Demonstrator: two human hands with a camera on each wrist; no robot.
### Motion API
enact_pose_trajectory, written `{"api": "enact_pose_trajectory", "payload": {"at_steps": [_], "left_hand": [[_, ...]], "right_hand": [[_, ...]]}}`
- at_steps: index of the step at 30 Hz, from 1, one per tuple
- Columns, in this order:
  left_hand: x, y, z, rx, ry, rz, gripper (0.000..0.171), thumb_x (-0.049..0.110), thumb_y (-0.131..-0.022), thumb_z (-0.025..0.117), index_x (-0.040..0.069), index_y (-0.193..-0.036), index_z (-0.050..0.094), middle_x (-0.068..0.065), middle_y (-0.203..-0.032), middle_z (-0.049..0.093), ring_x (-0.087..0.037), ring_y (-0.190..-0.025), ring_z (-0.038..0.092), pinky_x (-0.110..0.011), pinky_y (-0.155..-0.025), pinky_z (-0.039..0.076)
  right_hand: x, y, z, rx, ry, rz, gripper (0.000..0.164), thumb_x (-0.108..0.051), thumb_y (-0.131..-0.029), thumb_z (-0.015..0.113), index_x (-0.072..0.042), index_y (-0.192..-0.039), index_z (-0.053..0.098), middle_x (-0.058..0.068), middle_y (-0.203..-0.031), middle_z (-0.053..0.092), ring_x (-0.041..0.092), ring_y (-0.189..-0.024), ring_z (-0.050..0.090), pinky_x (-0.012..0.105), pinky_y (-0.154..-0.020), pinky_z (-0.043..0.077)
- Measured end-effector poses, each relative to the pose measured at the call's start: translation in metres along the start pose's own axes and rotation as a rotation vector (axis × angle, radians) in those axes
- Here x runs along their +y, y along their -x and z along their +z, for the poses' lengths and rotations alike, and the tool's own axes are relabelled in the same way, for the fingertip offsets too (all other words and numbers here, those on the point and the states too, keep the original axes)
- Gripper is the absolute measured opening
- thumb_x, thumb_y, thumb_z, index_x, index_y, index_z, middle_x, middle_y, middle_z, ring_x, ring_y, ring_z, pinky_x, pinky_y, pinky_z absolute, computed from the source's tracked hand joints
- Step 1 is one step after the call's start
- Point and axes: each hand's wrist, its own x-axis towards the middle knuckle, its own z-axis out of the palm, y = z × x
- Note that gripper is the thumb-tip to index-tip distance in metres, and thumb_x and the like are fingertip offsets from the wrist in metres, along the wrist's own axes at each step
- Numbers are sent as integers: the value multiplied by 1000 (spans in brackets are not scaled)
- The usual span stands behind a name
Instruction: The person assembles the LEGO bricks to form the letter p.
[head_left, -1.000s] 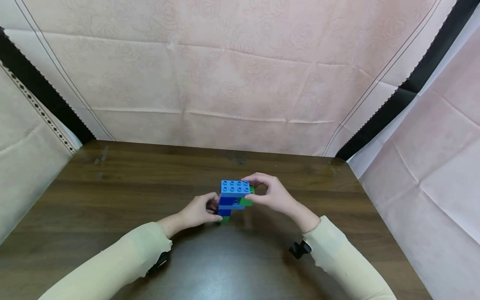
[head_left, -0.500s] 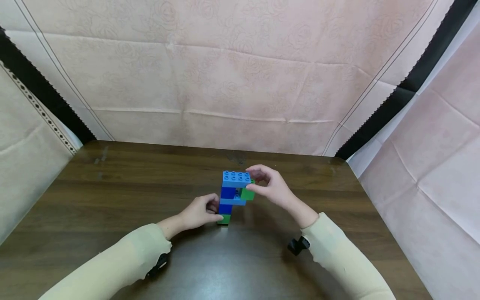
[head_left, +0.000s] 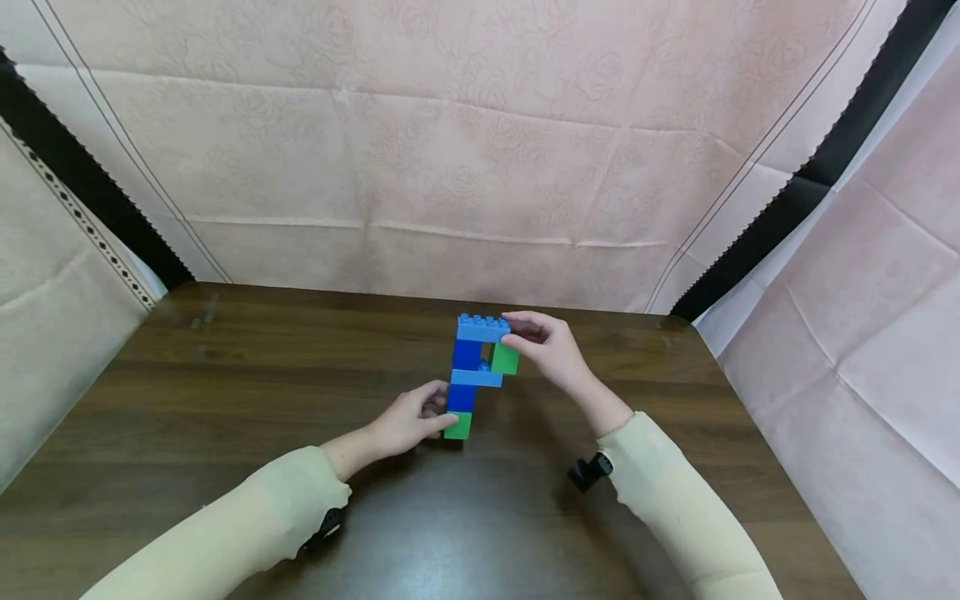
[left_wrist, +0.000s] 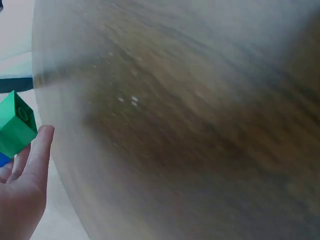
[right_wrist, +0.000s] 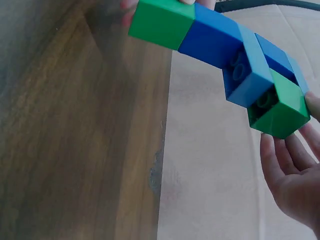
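Observation:
Both hands hold one toy building-block stack between them in the head view. Its top is a light blue studded brick (head_left: 482,332), with a dark blue block (head_left: 467,354) and an offset green block (head_left: 505,359) beneath. Lower come a second light blue brick (head_left: 476,378), another dark blue block (head_left: 461,397) and a bottom green block (head_left: 458,426). My left hand (head_left: 405,421) pinches the bottom green block, thumb across its front. My right hand (head_left: 550,346) grips the upper right end. Hollow undersides of the offset green block (right_wrist: 280,110) show in the right wrist view.
A brown wood-grain table (head_left: 300,358) lies under the hands. Pale patterned cloth (head_left: 450,167) hangs along its far edge and at both sides, with black strips (head_left: 810,183) at the corners. A dark wrist device (head_left: 588,472) sits at the right sleeve.
The stack has tipped more upright, its top rising away from the person and slightly right. My right hand has moved up with it; my left hand has shifted slightly right, keeping its grip.

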Motion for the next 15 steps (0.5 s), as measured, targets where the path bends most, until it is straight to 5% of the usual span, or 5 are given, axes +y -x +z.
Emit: {"api": "enact_pose_trajectory", "payload": {"at_steps": [3,8,15], "left_hand": [[5,-1,4,-14,42,-18,55,21,-93,58,-2,-136,36,-16,-112,58,-20,-93,62,-34,-75,57],[10,0,11,-6,-36,13,79,15,-84,69,-1,-144,21,-14,-111,57,-19,-92,62,-35,-81,55],[13,1,16,35,-119,79,87,3,-81,70,-1,-147,13,-19,-114,61,-19,-87,63,-35,-81,54]], "right_hand": [[5,-6,-2,25,-8,50,34,-20,-87,67,-5,-117,64,17,-111,66,14,-91,62,20,-77,52],[14,-14,-4,46,-27,153,34,-24,-88,65,-7,-118,64,14,-110,66,13,-87,59,23,-72,52],[22,-22,-4,20,-44,247,35,-27,-90,62,-9,-120,61,14,-116,63,17,-95,58,49,-91,49]]}}
